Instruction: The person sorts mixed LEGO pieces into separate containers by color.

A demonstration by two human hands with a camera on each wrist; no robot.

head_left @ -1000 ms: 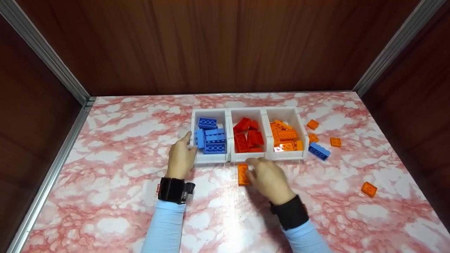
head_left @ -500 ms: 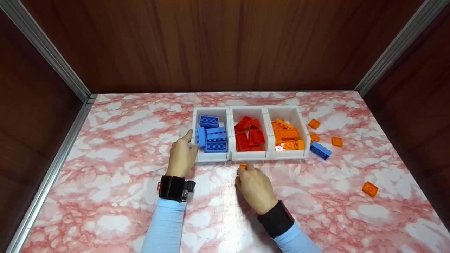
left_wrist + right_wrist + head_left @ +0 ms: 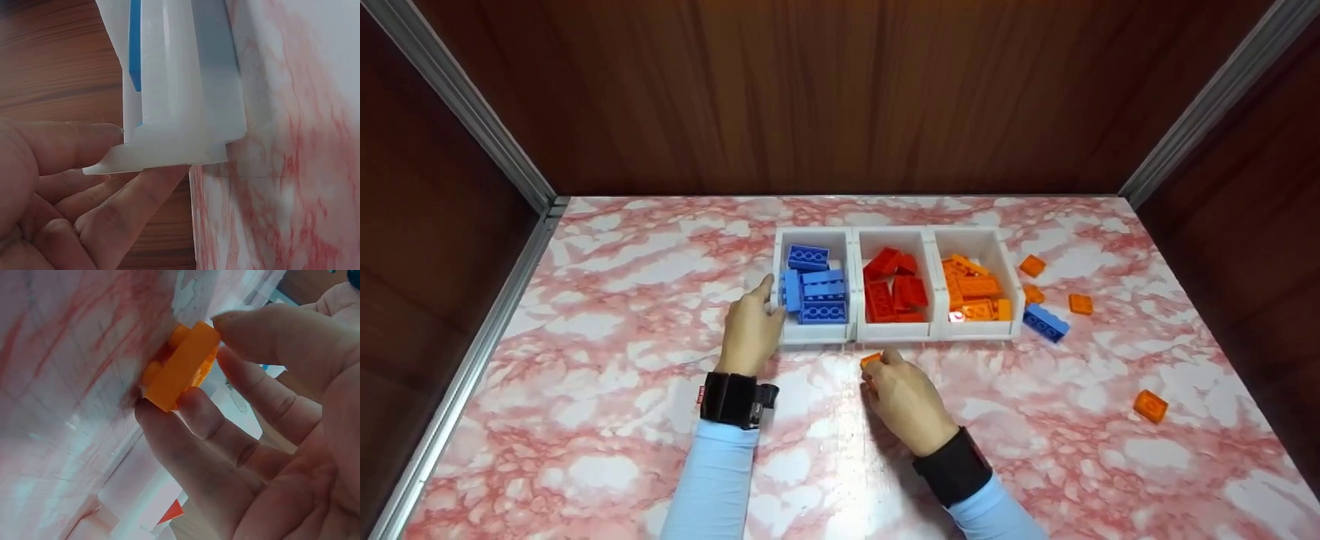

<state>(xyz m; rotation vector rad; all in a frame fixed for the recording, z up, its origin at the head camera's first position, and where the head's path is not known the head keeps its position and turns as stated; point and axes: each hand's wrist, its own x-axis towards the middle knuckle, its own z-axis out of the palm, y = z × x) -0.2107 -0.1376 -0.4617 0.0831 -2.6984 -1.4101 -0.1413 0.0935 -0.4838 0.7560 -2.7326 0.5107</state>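
In the head view my right hand is in front of the white bins, pinching an orange building brick. The right wrist view shows this brick between thumb and fingertips, close to the table, its studs turned toward the surface. My left hand holds the left side of the white bin with the blue bricks. In the left wrist view the bin's rim lies between the thumb and the fingers.
Joined bins hold red bricks and orange bricks. To their right lie a blue brick and several small orange bricks, one nearer the front. Dark wood panels enclose the marbled table.
My right hand has moved left onto the orange brick and now pinches it; the brick has turned slightly. My left hand stays at the blue bricks' bin. The head view has shifted slightly.
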